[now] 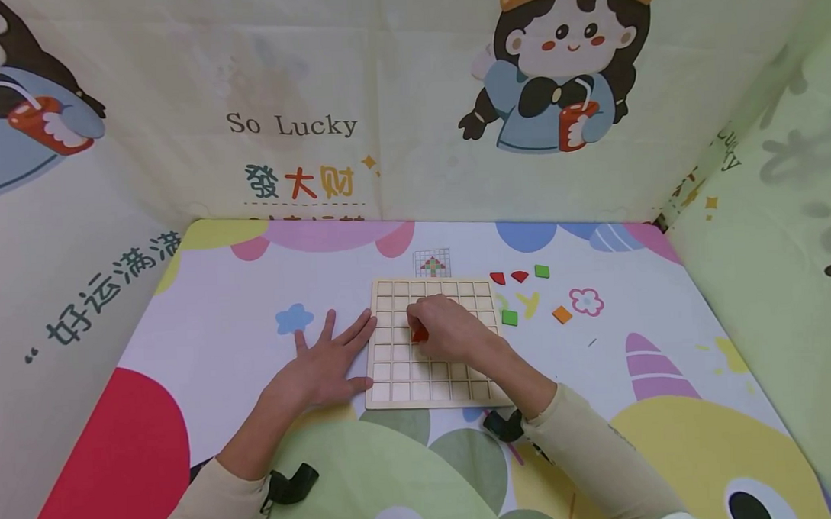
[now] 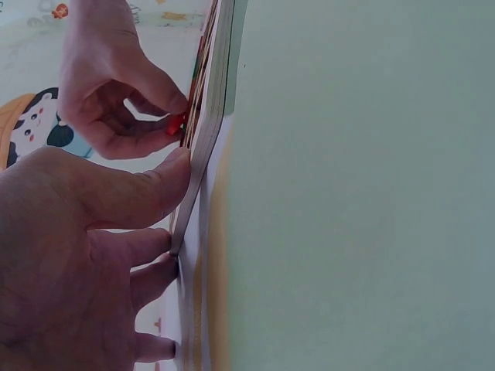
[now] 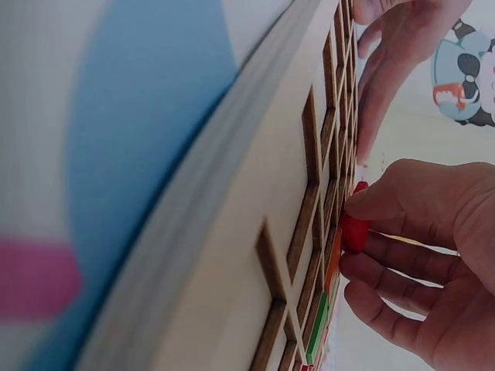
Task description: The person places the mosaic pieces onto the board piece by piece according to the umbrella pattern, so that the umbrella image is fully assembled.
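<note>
A square wooden grid board [image 1: 401, 401] lies on the patterned table mat. My left hand [image 1: 331, 362] has its fingers spread, with fingertips and thumb at the board's left edge; the left wrist view shows the thumb [image 2: 166, 182] against that edge. Over the board's middle, my right hand [image 1: 452, 331] pinches a small red piece [image 3: 355, 224] between thumb and fingers, close to the grid. In the right wrist view, a green piece [image 3: 316, 328] and an orange piece [image 3: 333, 263] show along the grid; in the head view the right hand hides that part.
Right of the board lie two red pieces [image 1: 519, 276], two green pieces [image 1: 542, 271] and an orange square piece [image 1: 562, 315]. A small printed pattern card [image 1: 432, 263] sits just behind the board. Printed cloth walls [image 1: 419, 175] enclose the table's back and sides.
</note>
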### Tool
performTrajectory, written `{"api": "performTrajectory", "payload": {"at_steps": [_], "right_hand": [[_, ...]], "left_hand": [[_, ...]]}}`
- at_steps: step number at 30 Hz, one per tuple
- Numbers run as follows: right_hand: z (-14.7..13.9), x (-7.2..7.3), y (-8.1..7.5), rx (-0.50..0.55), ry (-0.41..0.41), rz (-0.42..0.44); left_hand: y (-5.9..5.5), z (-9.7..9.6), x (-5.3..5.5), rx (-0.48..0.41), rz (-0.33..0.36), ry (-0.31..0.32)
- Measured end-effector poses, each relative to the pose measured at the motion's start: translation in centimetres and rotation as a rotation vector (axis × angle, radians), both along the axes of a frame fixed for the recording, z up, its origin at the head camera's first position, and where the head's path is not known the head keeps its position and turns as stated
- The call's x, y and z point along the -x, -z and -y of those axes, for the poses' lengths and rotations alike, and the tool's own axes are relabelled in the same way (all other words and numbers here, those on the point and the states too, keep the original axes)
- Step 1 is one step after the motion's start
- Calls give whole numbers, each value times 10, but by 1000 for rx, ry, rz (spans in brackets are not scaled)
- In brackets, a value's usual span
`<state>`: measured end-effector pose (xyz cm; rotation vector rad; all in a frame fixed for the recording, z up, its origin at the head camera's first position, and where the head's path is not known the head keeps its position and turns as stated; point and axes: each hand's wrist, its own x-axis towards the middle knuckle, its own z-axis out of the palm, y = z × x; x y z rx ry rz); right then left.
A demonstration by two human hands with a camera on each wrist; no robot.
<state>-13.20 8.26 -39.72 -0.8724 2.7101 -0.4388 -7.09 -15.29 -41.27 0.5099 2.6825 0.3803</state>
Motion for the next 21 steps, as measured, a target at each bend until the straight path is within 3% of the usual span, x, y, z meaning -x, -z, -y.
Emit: {"api": "performTrajectory", "payload": {"at_steps": [12, 21], "right_hand": [[10, 3, 1, 51, -94, -28], [18, 2, 1, 10, -88, -68]], "left_hand": [[1, 0, 1, 10, 7, 6], [0, 0, 1, 9, 6, 6]]}}
